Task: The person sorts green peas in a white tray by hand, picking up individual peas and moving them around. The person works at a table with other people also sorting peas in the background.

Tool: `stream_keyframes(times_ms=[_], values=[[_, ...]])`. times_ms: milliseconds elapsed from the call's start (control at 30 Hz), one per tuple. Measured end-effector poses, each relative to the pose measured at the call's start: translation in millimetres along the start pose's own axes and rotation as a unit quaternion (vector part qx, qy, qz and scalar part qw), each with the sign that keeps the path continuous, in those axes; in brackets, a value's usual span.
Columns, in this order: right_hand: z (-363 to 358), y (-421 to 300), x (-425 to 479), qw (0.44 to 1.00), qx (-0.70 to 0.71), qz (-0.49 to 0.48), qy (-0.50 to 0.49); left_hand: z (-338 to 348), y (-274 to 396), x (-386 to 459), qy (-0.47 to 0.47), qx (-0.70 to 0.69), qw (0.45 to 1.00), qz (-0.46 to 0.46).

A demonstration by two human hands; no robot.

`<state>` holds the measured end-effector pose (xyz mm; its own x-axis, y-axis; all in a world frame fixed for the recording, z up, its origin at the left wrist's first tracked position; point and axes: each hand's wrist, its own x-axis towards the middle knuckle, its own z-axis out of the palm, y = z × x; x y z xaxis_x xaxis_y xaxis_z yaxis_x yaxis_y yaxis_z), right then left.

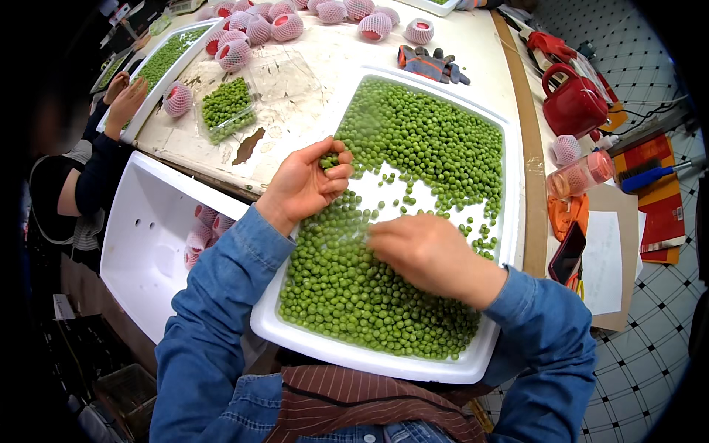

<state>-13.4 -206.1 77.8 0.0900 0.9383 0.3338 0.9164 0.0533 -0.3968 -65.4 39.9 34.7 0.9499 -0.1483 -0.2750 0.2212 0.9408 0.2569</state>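
Note:
A white foam tray (pixel 512 221) full of loose green peas (pixel 437 133) lies before me, its near edge against my apron. My left hand (pixel 313 180) is palm up above the tray's left edge, fingers curled around a few peas. Blurred and palm down, my right hand (pixel 426 252) is over the peas in the middle of the tray, fingertips at them; whether it holds any is hidden. White tray bottom shows between two heaps of peas. On the table, left of the tray, a clear plastic box (pixel 252 119) holds more peas.
Net-wrapped red fruits (pixel 260 29) and work gloves (pixel 432 63) lie on the table beyond. A white foam box (pixel 147 221) stands at left below the table edge. A co-worker's hands (pixel 126 99) are at another pea tray (pixel 166 83). At right are a red watering can (pixel 573 102), jar (pixel 579 174) and phone (pixel 568 252).

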Motion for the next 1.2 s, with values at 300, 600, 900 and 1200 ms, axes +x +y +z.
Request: stream_keyframes(times_ms=[300,600,900,1200], values=[[2.3,74.9,50.1,0.986,-0.093,0.085,0.104,2.0,0.7,-0.2,0.013,-0.003,1.0,0.001],[27.3,81.5,68.3,0.98,-0.166,0.038,0.105,-1.9,-1.7,0.3,0.009,0.016,1.0,0.002],[-23.8,61.8,89.4,0.977,0.091,0.144,0.126,9.6,-4.6,-1.2,0.016,0.069,0.997,-0.012],[3.0,72.9,55.5,0.99,-0.108,0.094,-0.004,2.6,0.2,0.1,0.011,0.007,1.0,-0.021]])
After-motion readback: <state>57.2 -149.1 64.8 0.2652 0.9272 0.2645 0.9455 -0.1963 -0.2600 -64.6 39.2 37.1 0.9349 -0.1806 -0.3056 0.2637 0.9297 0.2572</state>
